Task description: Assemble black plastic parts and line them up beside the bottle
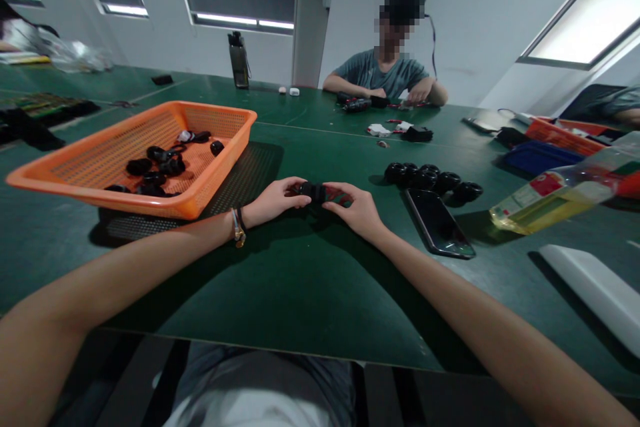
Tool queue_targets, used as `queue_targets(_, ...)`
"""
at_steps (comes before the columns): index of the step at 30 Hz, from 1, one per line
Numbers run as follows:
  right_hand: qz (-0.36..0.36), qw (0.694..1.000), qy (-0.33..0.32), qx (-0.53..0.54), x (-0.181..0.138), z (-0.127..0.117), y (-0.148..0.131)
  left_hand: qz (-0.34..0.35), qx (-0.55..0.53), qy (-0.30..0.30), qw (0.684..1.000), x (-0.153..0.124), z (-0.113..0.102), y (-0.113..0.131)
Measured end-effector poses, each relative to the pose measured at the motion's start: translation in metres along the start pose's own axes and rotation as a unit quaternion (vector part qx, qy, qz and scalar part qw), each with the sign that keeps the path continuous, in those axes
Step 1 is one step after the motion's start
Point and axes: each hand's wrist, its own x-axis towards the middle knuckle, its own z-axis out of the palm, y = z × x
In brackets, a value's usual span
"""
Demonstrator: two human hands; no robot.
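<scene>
Between my two hands, just above the green table (pixel 300 280), is a small black round part (pixel 314 192). My left hand (pixel 280 202) pinches its left end with thumb and fingers. On the opposite end, the fingertips of my right hand (pixel 356 208) are closed. The part's exact kind is too small and dark to make out. Left of my hands stands an orange plastic basket (pixel 220 173) with several loose black parts (pixel 155 170) inside. Right of my hands, a cluster of similar black round parts (pixel 425 179) lies on the table.
A smartphone (pixel 440 223) lies beside the black cluster. Farther right are a bottle of yellow liquid (pixel 555 193), a white box (pixel 595 287) and a blue tray (pixel 540 159). A dark water bottle (pixel 239 61) stands at the back. Across the table sits another person (pixel 387 73), handling small parts.
</scene>
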Motion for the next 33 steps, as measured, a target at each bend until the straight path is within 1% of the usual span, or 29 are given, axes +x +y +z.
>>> queue_targets(25, 0.006, 1.0, 0.001, 0.01, 0.0002, 0.0006, 0.001, 0.008, -0.014, -0.007, 1.0, -0.0001, 0.0011, 0.0022)
queue_targets(33, 0.003, 1.0, -0.001, 0.007, 0.0001, 0.0001, 0.0001, -0.001, -0.013, -0.004, 1.0, -0.0004, 0.0014, 0.0034)
